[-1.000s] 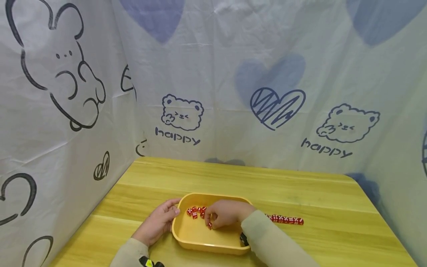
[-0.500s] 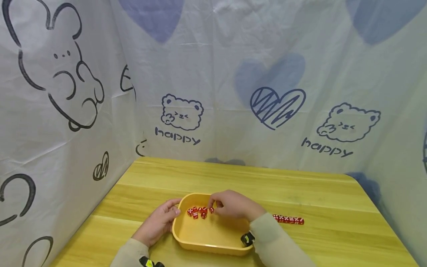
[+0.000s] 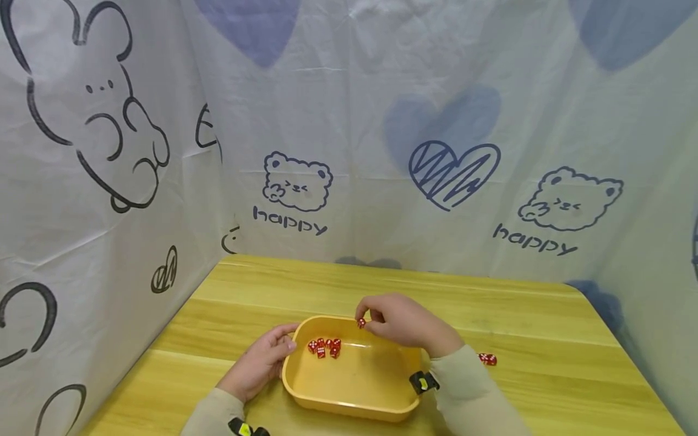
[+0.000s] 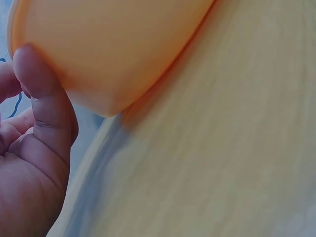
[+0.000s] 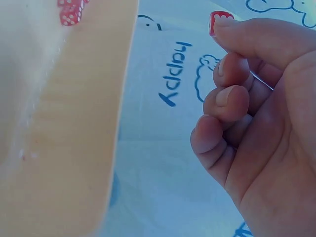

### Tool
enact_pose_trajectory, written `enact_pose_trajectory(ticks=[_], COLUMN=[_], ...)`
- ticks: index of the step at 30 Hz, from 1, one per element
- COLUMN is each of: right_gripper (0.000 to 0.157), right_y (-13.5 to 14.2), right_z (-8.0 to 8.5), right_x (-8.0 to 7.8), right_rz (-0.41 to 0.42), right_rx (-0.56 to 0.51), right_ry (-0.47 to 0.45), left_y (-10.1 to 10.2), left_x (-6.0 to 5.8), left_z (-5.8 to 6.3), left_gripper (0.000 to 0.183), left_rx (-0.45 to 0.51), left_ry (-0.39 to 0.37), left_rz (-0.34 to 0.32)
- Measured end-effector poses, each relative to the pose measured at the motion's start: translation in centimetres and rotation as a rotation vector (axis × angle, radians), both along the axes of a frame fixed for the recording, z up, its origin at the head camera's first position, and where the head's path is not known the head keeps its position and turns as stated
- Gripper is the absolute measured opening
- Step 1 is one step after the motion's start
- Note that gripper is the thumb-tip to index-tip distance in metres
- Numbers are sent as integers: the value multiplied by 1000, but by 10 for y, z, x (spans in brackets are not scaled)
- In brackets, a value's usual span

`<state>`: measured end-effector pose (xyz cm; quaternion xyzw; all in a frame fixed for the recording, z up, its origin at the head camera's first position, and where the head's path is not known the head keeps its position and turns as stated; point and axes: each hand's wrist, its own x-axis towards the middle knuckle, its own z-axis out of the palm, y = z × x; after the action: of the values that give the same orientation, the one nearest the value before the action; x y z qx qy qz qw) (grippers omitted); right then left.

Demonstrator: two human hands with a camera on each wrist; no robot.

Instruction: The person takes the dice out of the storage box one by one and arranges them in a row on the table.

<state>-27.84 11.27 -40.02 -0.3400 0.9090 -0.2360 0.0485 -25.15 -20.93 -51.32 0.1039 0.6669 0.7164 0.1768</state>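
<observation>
My right hand (image 3: 408, 322) pinches a red die (image 3: 362, 323) with white dots between thumb and forefinger, above the far rim of a yellow plastic tub (image 3: 362, 378). In the right wrist view the die (image 5: 217, 22) shows at the thumb tip, and the other fingers curl below it. My left hand (image 3: 260, 364) holds the tub's left rim, thumb on the near side and fingers round the end. The left wrist view shows its thumb (image 4: 42, 84) against the wall. Several red dice (image 3: 321, 352) lie grouped in the tub's far left part.
On the yellow wood-grain table (image 3: 556, 345), the end of a row of red dice (image 3: 488, 359) shows right of the tub; my right sleeve (image 3: 474, 387) hides the rest. A white printed cloth (image 3: 371, 200) hangs behind and at both sides.
My right hand has lifted the die from the tub floor and carried it up and to the right, over the far rim. The left hand stays on the tub.
</observation>
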Motion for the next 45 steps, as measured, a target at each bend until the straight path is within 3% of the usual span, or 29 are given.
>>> enact_pose_trajectory(ticks=[13, 23, 30, 45], right_gripper=[14, 16, 16, 16], right_y=[50, 108, 138, 175], right_z=[-2, -25, -36, -46], right_x=[12, 22, 28, 36], right_rz=[-95, -223, -266, -414], right_rx=[-7, -41, -58, -26], right_ry=[3, -1, 3, -110], left_y=[1, 2, 0, 1], left_x=[-2, 0, 2, 1], left_z=[3, 6, 7, 5], left_gripper=[55, 55, 54, 54], left_rx=[3, -29, -13, -2], left_ry=[10, 10, -6, -26], left_rz=[14, 72, 68, 74])
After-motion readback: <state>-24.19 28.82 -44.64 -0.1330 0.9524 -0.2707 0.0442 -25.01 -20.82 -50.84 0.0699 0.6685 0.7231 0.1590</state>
